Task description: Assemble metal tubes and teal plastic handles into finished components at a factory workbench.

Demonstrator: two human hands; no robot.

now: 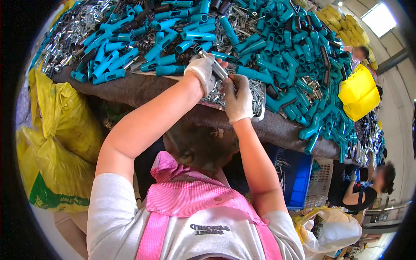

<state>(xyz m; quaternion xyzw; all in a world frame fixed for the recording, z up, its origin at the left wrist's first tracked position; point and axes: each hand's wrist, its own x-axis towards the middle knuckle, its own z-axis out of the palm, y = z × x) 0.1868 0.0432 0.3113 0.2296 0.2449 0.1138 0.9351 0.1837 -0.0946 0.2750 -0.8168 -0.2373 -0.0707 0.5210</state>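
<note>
My left hand (pixel 203 71), in a whitish glove with bare fingertips, is closed around a shiny metal tube (pixel 220 70) at the table's near edge. The tube slants down toward my right hand (pixel 239 99), gloved the same way. Its thumb and fingers pinch at the tube's lower end; whether a small part is between them is hidden. Below both hands sits a shallow metal tray (pixel 260 115) full of small silvery pins. Teal plastic tool housings (pixel 169 69) are heaped just beyond the hands.
Silvery metal parts (pixel 78 32) pile up at the far left. Yellow sacks (pixel 65 125) stand left of the table. A yellow container (pixel 359 93) rests on the right heap. Below it are a blue crate (pixel 302 182) and an open sack (pixel 336 229). Another person (pixel 364 190) works at the right.
</note>
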